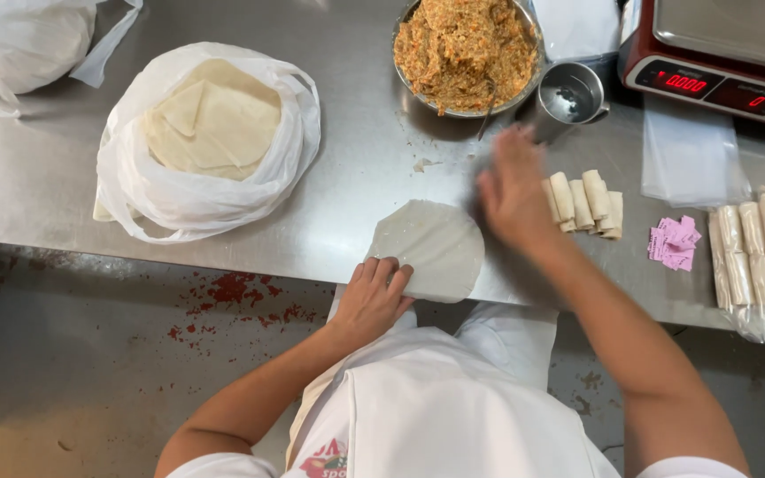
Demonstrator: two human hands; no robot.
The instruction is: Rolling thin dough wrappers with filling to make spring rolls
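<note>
Lying flat at the near edge of the steel table [37,177], a round pale wrapper [431,248] sits right between the two hands. Left hand [374,296] is down on its near-left rim, fingers [389,270] curled over the edge and pressing it to the metal, nothing gripped beyond that sheet. Right hand [513,190] hovers just past the wrapper's far-right side, blurred, palm down with fingers spread; it looks empty, though the blur makes that hard to call.

Just right of that right hand, a short row of finished rolls [584,204] lies side by side. Beyond its fingertips stands a small metal cup [570,93], and next to that a steel bowl [467,53] heaped with orange-brown shredded filling. Further right, small pink paper slips [675,243], then more rolls on clear plastic [759,257], a stack of clear bags [691,155], and a red scale [719,53] at the far corner.

Well off to the left of the left hand, a white plastic bag [210,142] lies open around a stack of wrappers; another white bag [19,40] sits beyond it.
</note>
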